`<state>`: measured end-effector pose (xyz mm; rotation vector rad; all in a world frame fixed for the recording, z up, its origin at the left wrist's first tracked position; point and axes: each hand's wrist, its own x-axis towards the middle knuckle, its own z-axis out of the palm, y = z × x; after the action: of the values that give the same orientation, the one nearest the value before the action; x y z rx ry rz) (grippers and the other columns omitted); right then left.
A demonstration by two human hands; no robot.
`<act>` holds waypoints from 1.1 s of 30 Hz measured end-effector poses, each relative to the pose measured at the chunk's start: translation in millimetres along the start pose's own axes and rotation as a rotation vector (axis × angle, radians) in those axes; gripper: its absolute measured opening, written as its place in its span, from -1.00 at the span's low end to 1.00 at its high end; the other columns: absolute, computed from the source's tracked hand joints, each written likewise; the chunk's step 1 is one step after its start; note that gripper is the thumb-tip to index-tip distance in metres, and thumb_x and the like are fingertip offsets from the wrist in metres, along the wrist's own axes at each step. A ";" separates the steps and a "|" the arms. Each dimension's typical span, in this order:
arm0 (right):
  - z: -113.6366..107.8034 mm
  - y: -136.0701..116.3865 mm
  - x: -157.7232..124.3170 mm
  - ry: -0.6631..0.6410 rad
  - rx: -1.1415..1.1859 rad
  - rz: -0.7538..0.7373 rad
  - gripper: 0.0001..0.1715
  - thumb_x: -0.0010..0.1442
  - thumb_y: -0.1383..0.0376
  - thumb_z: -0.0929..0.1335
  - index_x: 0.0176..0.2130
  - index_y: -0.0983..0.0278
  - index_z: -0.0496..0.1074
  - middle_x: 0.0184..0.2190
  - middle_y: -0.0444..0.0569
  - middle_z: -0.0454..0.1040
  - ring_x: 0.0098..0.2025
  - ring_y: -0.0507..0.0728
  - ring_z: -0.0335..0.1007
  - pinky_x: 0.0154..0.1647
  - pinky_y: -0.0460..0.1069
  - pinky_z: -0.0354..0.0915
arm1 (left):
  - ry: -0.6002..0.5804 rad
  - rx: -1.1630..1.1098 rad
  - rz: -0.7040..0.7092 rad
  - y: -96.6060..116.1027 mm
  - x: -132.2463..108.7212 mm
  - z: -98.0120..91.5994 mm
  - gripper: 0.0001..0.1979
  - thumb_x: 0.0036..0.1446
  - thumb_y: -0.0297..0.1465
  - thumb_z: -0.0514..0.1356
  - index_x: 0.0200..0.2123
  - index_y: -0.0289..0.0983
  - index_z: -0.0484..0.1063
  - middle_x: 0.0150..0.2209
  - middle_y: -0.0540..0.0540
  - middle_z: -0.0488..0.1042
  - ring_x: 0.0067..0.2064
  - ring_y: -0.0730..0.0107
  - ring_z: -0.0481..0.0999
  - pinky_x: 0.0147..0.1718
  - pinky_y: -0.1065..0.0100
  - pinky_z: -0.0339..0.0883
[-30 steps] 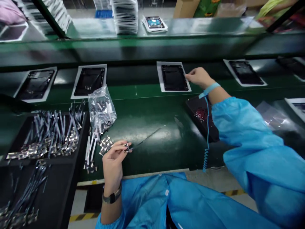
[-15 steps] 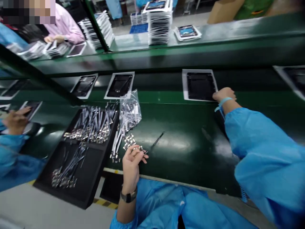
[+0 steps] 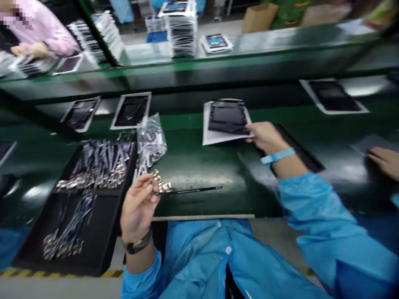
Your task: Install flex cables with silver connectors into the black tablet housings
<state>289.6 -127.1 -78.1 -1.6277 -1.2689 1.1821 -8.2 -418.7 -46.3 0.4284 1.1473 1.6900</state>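
My left hand (image 3: 140, 203) is closed in a pinch on one end of a thin black flex cable (image 3: 196, 190), which sticks out to the right. Small shiny metal connectors (image 3: 162, 182) lie just behind those fingers. My right hand (image 3: 264, 135) grips the lower right corner of a dark rectangular device panel (image 3: 227, 118) together with the white sheet (image 3: 209, 137) under it. Their near edge looks slightly raised from the green bench. A clear plastic bag (image 3: 152, 135) of pale flex cables lies beyond my left hand.
To the left, a black divided tray (image 3: 102, 232) holds bunches of flex cables with metal ends. More dark panels (image 3: 132, 110) on white sheets line the bench. A co-worker's hand (image 3: 385, 160) is at right. Stacked white-edged panels (image 3: 181, 37) stand on the far shelf.
My view has swung right. My right hand has drawn the panel and sheet nearer and tilted them. My left hand has lifted and turned, bringing the black flex cable nearly level.
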 end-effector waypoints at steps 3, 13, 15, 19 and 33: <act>-3.8 50.6 -77.3 -0.095 0.090 0.025 -0.61 0.19 0.12 0.44 -0.51 0.26 0.33 -0.65 -0.18 0.24 -0.68 -0.02 0.16 -0.73 -0.10 0.20 | -0.052 0.038 0.045 10.6 4.8 11.3 -0.71 -0.06 -0.44 0.47 -0.19 -0.24 0.62 -0.46 -0.02 0.45 -0.55 0.63 0.34 -0.58 0.63 0.32; -14.4 121.7 -191.8 0.103 -0.122 -0.197 -0.79 0.25 0.10 0.39 -0.36 0.13 0.48 -0.33 0.04 0.49 -0.22 0.30 0.40 -0.13 0.26 0.40 | 0.005 0.166 -0.095 -22.2 26.9 28.5 -0.60 -0.27 -0.42 0.53 -0.25 -0.24 0.63 -0.48 -0.01 0.43 -0.56 0.61 0.34 -0.58 0.60 0.37; -36.7 114.2 -182.7 0.161 -0.324 -0.383 -0.84 0.30 0.14 0.37 -0.21 0.12 0.54 -0.18 0.12 0.49 -0.09 0.37 0.36 0.00 0.34 0.33 | 0.023 0.176 -0.142 -30.9 27.9 28.6 -0.57 -0.29 -0.42 0.54 -0.23 -0.26 0.63 -0.48 -0.02 0.44 -0.55 0.59 0.35 -0.59 0.61 0.36; -98.1 81.2 -116.8 0.035 -0.664 -0.721 -0.72 0.36 0.26 0.31 -0.03 0.19 0.56 -0.10 0.14 0.48 -0.05 0.34 0.30 0.02 0.30 0.30 | 0.023 0.229 -0.207 -39.0 24.5 29.4 -0.50 -0.25 -0.42 0.55 -0.15 -0.29 0.62 -0.44 -0.06 0.46 -0.45 0.52 0.43 -0.55 0.61 0.38; -116.4 52.5 16.9 -0.167 -0.427 -0.689 -0.84 0.22 0.20 0.42 -0.32 0.24 0.56 -0.28 0.02 0.58 -0.16 0.20 0.44 0.00 0.15 0.32 | 0.037 0.274 -0.233 -47.1 12.8 36.1 -0.59 -0.19 -0.36 0.55 -0.21 -0.29 0.62 -0.43 -0.10 0.49 -0.39 0.43 0.48 -0.52 0.56 0.39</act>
<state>417.1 -124.8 -96.0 -1.1958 -2.0780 0.6475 37.7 -388.0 -71.4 0.4158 1.4062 1.3502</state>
